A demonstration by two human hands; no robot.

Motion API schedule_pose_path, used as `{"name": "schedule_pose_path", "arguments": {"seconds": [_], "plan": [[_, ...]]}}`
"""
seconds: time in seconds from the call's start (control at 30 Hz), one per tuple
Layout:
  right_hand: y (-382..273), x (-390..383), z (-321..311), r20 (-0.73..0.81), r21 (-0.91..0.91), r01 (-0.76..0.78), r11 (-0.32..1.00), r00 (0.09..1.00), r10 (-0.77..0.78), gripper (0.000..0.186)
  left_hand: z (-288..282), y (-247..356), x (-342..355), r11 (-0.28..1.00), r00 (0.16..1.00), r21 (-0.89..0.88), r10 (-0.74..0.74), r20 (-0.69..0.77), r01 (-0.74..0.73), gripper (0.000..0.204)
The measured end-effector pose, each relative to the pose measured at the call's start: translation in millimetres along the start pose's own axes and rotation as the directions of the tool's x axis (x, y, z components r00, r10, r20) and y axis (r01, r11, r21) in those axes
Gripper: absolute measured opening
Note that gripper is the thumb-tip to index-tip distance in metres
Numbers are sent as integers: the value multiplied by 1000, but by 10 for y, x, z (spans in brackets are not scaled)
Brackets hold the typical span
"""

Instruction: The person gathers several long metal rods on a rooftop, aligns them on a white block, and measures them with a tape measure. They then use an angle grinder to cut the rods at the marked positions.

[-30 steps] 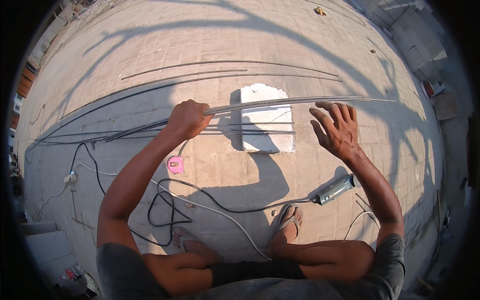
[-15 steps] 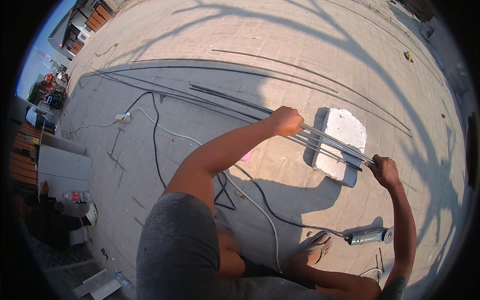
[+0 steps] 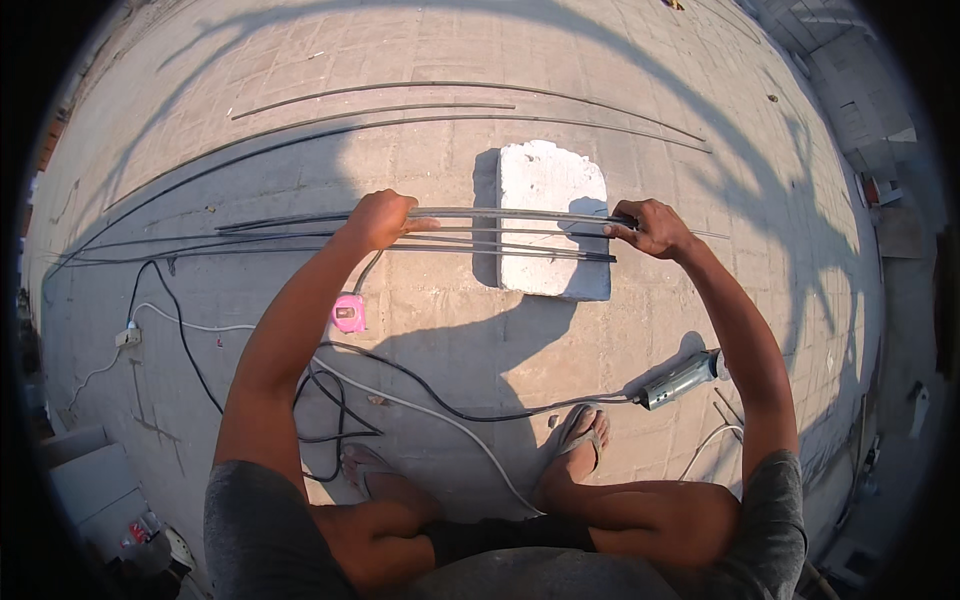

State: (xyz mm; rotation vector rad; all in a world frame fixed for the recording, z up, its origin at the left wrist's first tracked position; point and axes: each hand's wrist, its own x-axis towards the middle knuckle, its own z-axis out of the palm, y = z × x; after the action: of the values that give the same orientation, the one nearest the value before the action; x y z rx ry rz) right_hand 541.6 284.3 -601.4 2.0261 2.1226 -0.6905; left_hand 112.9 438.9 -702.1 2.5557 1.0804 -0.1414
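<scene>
Several thin dark metal rods (image 3: pixel 470 212) lie crosswise in front of me, over a white block (image 3: pixel 553 180). My left hand (image 3: pixel 385 218) is closed around the bundle to the left of the block, its thumb stretched along the rods. At the block's right edge my right hand (image 3: pixel 652 228) pinches the rods near their ends. A few more thin rods (image 3: pixel 560 256) run just below the held ones, their ends resting on the block. A pink tape measure (image 3: pixel 349 313) lies on the ground below my left hand.
An angle grinder (image 3: pixel 678 381) lies near my right foot, its black cord (image 3: pixel 480 418) trailing left. A white cable (image 3: pixel 440 413) crosses between my feet. At the left is a socket block (image 3: pixel 128 337). Long rods (image 3: pixel 420 118) lie on the paved ground beyond the block.
My view has turned to the right, so the block and rods appear further left. Both hands still grip the rods. The tape measure, mostly hidden before, now shows fully.
</scene>
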Motion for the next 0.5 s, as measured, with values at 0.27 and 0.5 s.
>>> {"name": "schedule_pose_path", "arguments": {"seconds": [0.27, 0.5], "plan": [[567, 11, 296, -8, 324, 46, 945, 999, -46, 48, 205, -233, 61, 1000, 996, -19, 14, -85, -16, 67], [644, 74, 418, 35, 418, -28, 908, 999, 14, 48, 224, -331, 40, 985, 998, -160, -61, -23, 56, 57]]}}
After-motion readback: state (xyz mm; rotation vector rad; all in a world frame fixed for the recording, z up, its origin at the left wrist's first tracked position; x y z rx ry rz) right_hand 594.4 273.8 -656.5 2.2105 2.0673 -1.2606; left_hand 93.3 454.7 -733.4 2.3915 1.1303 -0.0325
